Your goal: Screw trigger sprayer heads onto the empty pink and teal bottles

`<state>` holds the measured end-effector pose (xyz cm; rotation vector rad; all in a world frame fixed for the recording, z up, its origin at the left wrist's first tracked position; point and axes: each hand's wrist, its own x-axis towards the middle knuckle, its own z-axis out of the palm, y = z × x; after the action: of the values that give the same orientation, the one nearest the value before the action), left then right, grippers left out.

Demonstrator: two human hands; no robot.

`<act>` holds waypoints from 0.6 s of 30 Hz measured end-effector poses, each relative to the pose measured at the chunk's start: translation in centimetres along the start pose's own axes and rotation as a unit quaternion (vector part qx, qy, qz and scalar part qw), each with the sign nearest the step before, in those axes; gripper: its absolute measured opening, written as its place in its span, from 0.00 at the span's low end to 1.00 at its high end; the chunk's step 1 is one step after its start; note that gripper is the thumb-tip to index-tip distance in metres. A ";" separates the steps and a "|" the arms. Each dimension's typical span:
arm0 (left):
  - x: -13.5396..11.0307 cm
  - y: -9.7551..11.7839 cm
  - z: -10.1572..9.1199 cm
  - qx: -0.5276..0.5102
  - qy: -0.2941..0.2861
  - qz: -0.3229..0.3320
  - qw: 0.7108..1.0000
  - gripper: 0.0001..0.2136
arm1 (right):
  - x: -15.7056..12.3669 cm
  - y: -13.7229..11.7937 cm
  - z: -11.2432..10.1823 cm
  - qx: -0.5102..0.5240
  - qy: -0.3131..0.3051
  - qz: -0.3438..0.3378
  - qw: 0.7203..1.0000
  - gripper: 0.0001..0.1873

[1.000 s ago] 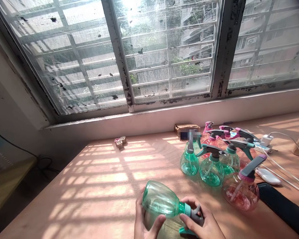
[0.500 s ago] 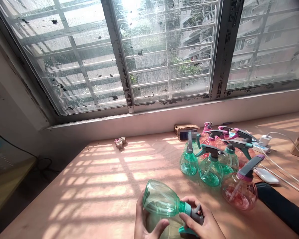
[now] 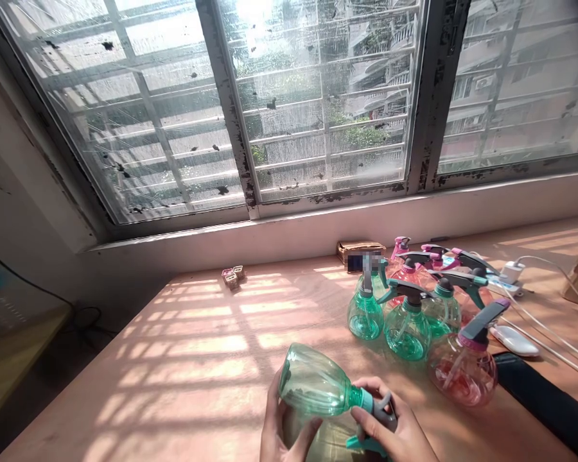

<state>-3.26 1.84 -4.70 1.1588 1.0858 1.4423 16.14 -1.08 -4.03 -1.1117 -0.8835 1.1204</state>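
I hold a green see-through spray bottle (image 3: 313, 385) on its side, low in the view, base pointing up and left. My left hand (image 3: 279, 433) is wrapped under the bottle's body, fingers curled round it. My right hand (image 3: 390, 430) is closed on the grey and teal spray head (image 3: 378, 417) at the neck. A cluster of several green and pink spray bottles (image 3: 414, 321) stands upright on the wooden table (image 3: 197, 359), to the right of and beyond my hands.
A white mouse (image 3: 515, 340), white cables and a power strip (image 3: 513, 273) lie at the right. A black object (image 3: 549, 404) lies near the right front. A small brown box (image 3: 361, 249) and tiny cubes (image 3: 234, 274) sit by the window sill. Barred windows stand behind.
The bottle has tilted slightly, its base shifting a little to the right. Both hands keep their grip and have hardly moved.
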 end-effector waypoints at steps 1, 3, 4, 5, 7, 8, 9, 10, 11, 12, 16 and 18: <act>-0.1 0.0 0.0 0.001 0.002 0.002 1.000 0.44 | -0.1 0.1 0.1 0.001 0.004 -0.001 1.000 0.27; -0.2 0.3 0.0 -0.012 0.013 -0.005 1.000 0.46 | -0.3 0.3 0.5 0.014 0.007 0.005 1.000 0.26; -0.2 0.4 0.0 -0.022 0.019 -0.014 0.999 0.46 | -0.4 0.4 0.6 0.025 0.005 0.013 1.000 0.26; -0.2 0.6 0.1 -0.030 0.025 -0.024 0.999 0.46 | -0.5 0.5 0.7 0.038 0.000 0.020 0.999 0.26; -0.2 0.9 0.2 -0.033 0.031 -0.038 0.998 0.46 | -0.5 0.6 0.8 0.050 -0.008 0.027 0.998 0.25; -0.2 1.0 0.3 -0.032 0.034 -0.040 0.998 0.46 | -0.5 0.6 0.7 0.043 -0.007 0.025 0.999 0.25; -0.1 1.1 0.4 -0.032 0.036 -0.038 0.998 0.46 | -0.4 0.5 0.6 0.031 -0.003 0.018 0.999 0.25; -0.1 1.1 0.4 -0.033 0.038 -0.032 0.998 0.46 | -0.3 0.5 0.5 0.018 0.001 0.008 1.000 0.25; 0.0 1.2 0.5 -0.035 0.039 -0.023 0.998 0.46 | -0.2 0.4 0.4 0.008 0.004 0.000 1.000 0.25; 0.0 1.2 0.6 -0.037 0.040 -0.012 0.998 0.45 | -0.1 0.2 0.3 0.003 0.005 -0.005 1.000 0.26; 0.1 1.1 0.7 -0.031 0.037 0.029 0.998 0.39 | 0.1 -0.1 0.1 0.031 -0.007 0.007 0.999 0.29; 0.0 1.0 0.5 -0.023 0.028 0.036 0.999 0.39 | 0.0 0.0 0.1 0.028 -0.007 0.011 1.000 0.29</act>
<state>-2.89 1.69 -3.64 1.1402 1.0546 1.5559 16.01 -1.01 -4.02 -1.0702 -0.8474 1.1664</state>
